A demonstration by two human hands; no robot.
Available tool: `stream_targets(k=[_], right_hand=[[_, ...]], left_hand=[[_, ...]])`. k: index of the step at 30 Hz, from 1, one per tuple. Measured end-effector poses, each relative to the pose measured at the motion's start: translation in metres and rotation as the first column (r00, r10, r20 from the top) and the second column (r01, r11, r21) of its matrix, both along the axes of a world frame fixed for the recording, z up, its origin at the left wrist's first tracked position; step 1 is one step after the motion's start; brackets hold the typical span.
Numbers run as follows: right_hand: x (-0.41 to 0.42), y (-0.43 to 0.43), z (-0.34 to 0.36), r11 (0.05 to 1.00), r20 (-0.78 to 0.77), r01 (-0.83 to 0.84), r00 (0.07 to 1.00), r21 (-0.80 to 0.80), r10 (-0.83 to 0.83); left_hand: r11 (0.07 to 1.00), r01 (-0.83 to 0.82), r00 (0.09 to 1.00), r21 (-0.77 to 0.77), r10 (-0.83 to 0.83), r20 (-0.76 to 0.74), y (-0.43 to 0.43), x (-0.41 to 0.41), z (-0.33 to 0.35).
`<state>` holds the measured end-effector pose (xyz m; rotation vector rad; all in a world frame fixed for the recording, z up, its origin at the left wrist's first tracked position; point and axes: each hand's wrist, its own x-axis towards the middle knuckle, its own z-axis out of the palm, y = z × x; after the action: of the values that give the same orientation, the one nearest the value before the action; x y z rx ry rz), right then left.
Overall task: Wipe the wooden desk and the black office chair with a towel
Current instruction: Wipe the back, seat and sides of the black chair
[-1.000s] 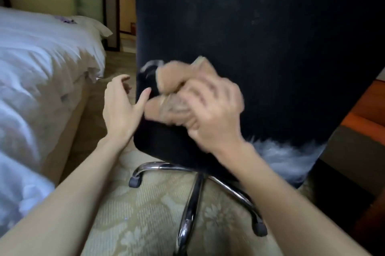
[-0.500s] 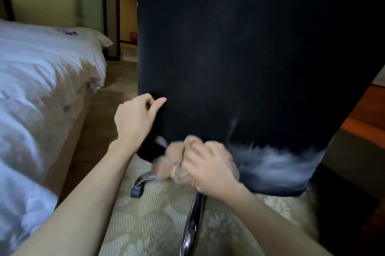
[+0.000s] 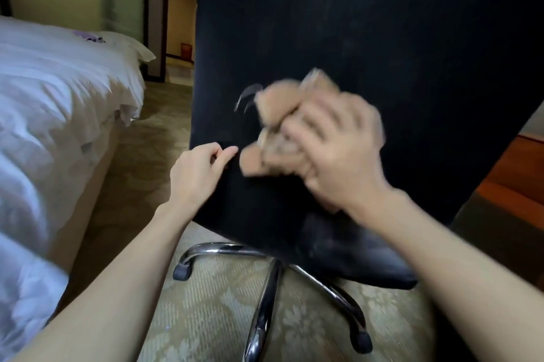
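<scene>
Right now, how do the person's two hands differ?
The right hand grips a bunched tan towel; the left hand holds no cloth and grips the left edge of the black chair. The right hand is blurred, as if in motion; the left hand looks sharp. The right hand is further in over the chair's back than the left hand. Both are bare and at the chair's back.

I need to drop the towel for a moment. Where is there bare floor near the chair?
Bare carpet lies between the bed and the chair base, and between the chrome legs nearest you. The chair back is crowded: left hand, right hand and towel.
</scene>
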<state>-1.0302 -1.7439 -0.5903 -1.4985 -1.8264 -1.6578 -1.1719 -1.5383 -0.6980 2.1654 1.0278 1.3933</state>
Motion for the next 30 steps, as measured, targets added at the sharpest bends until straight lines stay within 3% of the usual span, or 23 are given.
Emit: stream_targets(k=[2, 5, 7, 13, 17, 21, 24, 27, 30], right_hand=[[0.008, -0.002, 0.043, 0.991, 0.015, 0.085, 0.996, 0.101, -0.087], [0.023, -0.007, 0.067, 0.971, -0.027, 0.230, 0.973, 0.070, -0.229], [0.033, -0.005, 0.051, 0.986, -0.071, 0.161, 0.985, 0.050, -0.157], [0.042, 0.015, -0.046, 0.981, -0.199, -0.067, 0.975, 0.182, 0.103], [0.053, 0.014, -0.136, 0.982, -0.150, -0.150, 0.980, -0.113, 0.132], [0.057, 0.011, -0.207, 0.942, -0.073, -0.185, 0.983, -0.280, 0.171], [0.059, 0.009, -0.221, 0.898, -0.001, -0.144, 0.988, -0.415, 0.157], [0.062, 0.008, -0.222, 0.832, 0.223, -0.029, 0.958, -0.555, 0.182], [0.047, 0.009, -0.187, 0.836, 0.260, -0.038, 0.942, -0.548, 0.213]], left_hand=[[1.000, 0.004, 1.000, 0.008, -0.004, 0.012, -0.001, 0.000, 0.000], [1.000, 0.024, 0.999, -0.002, -0.024, 0.048, -0.004, 0.001, 0.004], [0.999, 0.044, 0.995, 0.002, -0.044, 0.088, -0.005, 0.001, 0.010], [0.996, 0.042, 0.997, -0.074, -0.036, 0.072, 0.000, 0.003, 0.004], [0.985, -0.058, 0.998, -0.160, 0.052, -0.044, 0.016, -0.013, -0.019], [0.983, -0.138, 0.990, -0.123, 0.134, -0.040, 0.025, -0.020, -0.021], [0.988, -0.093, 0.995, -0.121, 0.089, -0.042, 0.020, -0.017, -0.022], [0.987, 0.029, 0.999, -0.157, -0.035, -0.030, 0.015, -0.014, -0.020], [0.987, 0.055, 0.998, -0.154, -0.057, -0.008, 0.007, -0.009, -0.014]])
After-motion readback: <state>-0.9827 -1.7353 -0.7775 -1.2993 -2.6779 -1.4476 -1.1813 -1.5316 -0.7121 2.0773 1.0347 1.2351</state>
